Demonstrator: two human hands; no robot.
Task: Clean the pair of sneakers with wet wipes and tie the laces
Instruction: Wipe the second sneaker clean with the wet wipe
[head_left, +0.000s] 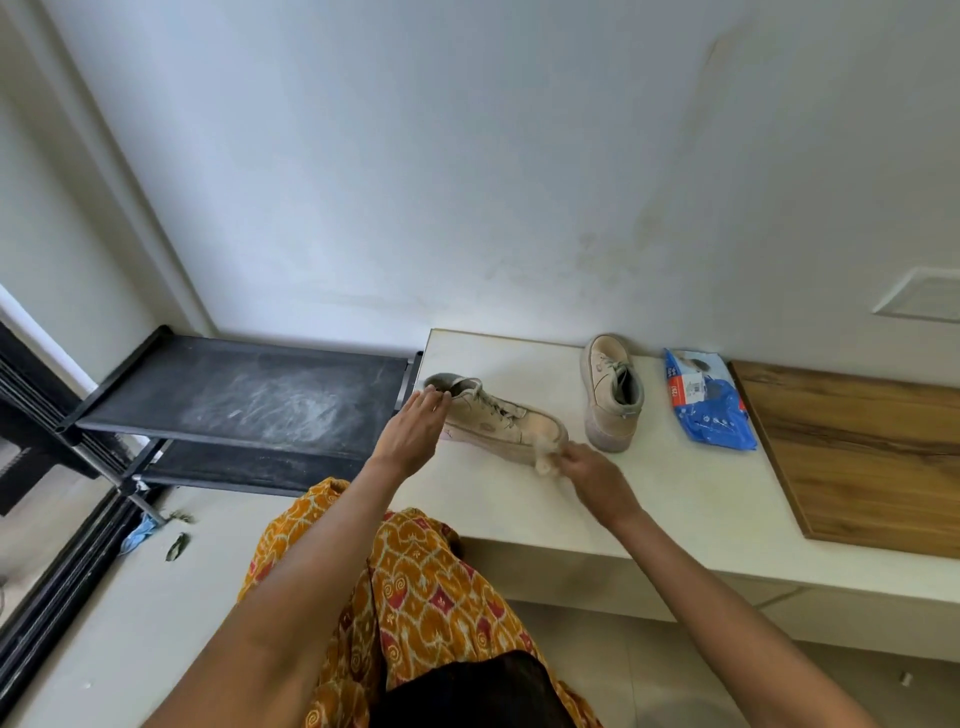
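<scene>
A beige sneaker (501, 423) lies on the white counter (675, 493), heel to the left and toe to the right. My left hand (413, 428) grips its heel collar. My right hand (589, 470) pinches a crumpled, blurred wet wipe (546, 454) against the toe and sole edge. The second beige sneaker (613, 392) stands farther back to the right, heel toward me, laces loose. A blue pack of wet wipes (706, 400) lies just right of it.
A wooden board (857, 447) covers the counter's right part. A black dusty shoe rack (244, 400) stands left of the counter. A blue cloth and leaves (156, 530) lie on the floor by a black window frame. The wall runs directly behind.
</scene>
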